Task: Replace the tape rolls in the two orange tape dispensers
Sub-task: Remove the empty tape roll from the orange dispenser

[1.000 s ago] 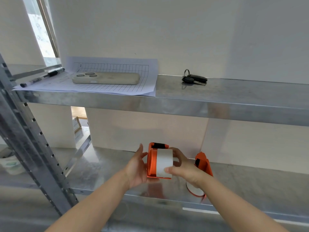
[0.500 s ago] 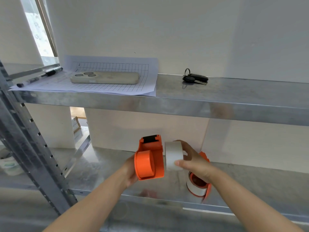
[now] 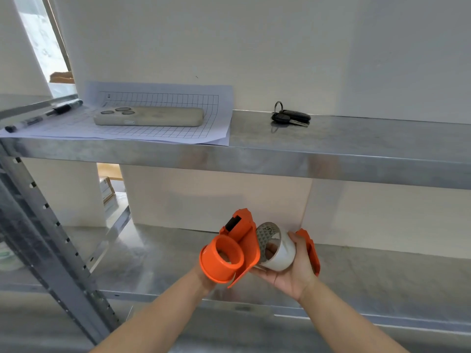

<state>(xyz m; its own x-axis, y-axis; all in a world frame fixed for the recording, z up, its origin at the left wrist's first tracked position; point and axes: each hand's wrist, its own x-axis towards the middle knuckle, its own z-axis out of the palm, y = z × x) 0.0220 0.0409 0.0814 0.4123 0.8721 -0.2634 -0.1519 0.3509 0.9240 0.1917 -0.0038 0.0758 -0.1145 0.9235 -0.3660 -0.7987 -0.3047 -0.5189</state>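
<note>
An orange tape dispenser [image 3: 235, 247] is held up over the lower metal shelf [image 3: 153, 258], its bare round hub facing me. My left hand [image 3: 205, 277] grips it from underneath and is mostly hidden behind it. My right hand [image 3: 293, 268] cups a white tape roll [image 3: 279, 252] just right of the dispenser, off the hub, with its patterned inner core showing. The second orange dispenser [image 3: 309, 248] stands on the shelf behind my right hand, largely hidden.
The upper shelf [image 3: 331, 154] carries a gridded paper sheet [image 3: 163, 128] with a phone [image 3: 149, 117] and pens [image 3: 43, 115] on it, plus a set of keys [image 3: 290, 117]. A perforated steel upright [image 3: 51, 240] runs down the left. A white wall backs the shelves.
The white roll came off the dispenser's hub and moved right in my right hand. My left hand tilted the dispenser so its empty hub faces me.
</note>
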